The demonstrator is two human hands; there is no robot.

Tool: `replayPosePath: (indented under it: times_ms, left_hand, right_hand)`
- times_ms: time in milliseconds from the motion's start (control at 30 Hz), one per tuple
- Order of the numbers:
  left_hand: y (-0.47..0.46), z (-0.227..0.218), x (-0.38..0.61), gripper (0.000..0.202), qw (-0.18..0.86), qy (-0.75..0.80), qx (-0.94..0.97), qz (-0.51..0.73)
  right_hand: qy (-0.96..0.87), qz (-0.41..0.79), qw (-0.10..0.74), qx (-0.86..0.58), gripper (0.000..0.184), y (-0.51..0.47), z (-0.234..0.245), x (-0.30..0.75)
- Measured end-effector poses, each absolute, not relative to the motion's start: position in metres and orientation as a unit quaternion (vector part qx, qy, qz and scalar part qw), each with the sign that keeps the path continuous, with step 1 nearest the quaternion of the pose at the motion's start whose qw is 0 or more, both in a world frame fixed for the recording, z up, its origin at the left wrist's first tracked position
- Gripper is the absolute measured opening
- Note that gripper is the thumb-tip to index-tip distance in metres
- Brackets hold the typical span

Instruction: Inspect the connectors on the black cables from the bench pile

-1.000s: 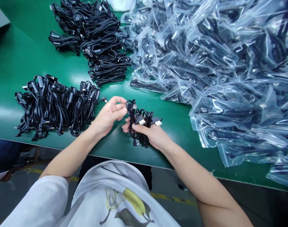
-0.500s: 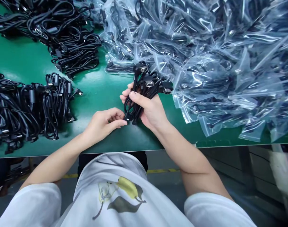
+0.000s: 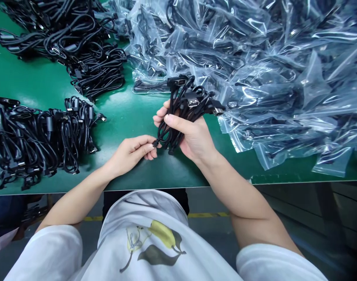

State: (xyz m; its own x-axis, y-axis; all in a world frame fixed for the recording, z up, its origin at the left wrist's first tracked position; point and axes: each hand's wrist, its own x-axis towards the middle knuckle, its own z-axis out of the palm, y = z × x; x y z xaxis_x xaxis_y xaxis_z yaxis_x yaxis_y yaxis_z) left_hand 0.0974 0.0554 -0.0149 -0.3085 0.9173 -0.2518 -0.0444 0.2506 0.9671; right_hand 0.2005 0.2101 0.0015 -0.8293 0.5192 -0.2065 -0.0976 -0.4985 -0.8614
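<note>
The left hand [image 3: 130, 155] is pinching a loose cable end [image 3: 155, 143] just below the right hand [image 3: 191, 134], which is gripping a bundle of black USB cables [image 3: 185, 104] with plugs sticking up, beside bagged cables [image 3: 269, 89], while loose cable heaps [image 3: 40, 138] are lying toward the left of the green bench [image 3: 131, 117].

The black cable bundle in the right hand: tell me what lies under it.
The black cable bundle is held up in the right hand above the green bench top, near clear plastic bags of cables. The patch directly beneath is hidden by bundle and hand.
</note>
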Motion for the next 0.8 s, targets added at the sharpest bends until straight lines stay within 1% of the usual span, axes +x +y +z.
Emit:
replayPosePath:
  times_ms: [200, 367, 467, 567, 633, 700, 733, 800]
  left_hand:
    - [0.054, -0.016, 0.095, 0.033, 0.45, 0.637, 0.378, 0.499]
    - [0.056, -0.021, 0.094, 0.029, 0.389, 0.671, 0.437, 0.455]
    - [0.052, -0.022, 0.098, 0.025, 0.321, 0.705, 0.497, 0.391]
    - [0.036, -0.017, 0.098, 0.023, 0.205, 0.751, 0.544, 0.312]
    - [0.019, -0.01, 0.093, 0.024, 0.068, 0.817, 0.516, 0.25]
    - [0.002, -0.002, 0.084, 0.03, -0.07, 0.886, 0.429, 0.16]
    - [-0.004, 0.001, 0.078, 0.034, -0.114, 0.909, 0.387, 0.107]
    - [-0.011, 0.003, 0.068, 0.041, -0.136, 0.931, 0.339, 0.008]
  right_hand:
    - [-0.456, 0.853, 0.163, -0.195, 0.033, 0.215, -0.001, 0.202]
    - [-0.423, 0.889, 0.12, -0.127, 0.043, 0.222, -0.003, 0.205]
    - [-0.402, 0.907, 0.085, -0.089, 0.035, 0.225, -0.002, 0.207]
    - [-0.419, 0.9, 0.066, -0.099, 0.035, 0.226, -0.001, 0.207]
    - [-0.442, 0.885, 0.078, -0.126, 0.035, 0.224, 0.0, 0.205]
    - [-0.462, 0.867, 0.097, -0.159, 0.034, 0.221, 0.002, 0.203]
    - [-0.469, 0.86, 0.101, -0.171, 0.034, 0.218, 0.003, 0.202]
    - [-0.472, 0.858, 0.092, -0.182, 0.034, 0.213, 0.004, 0.201]
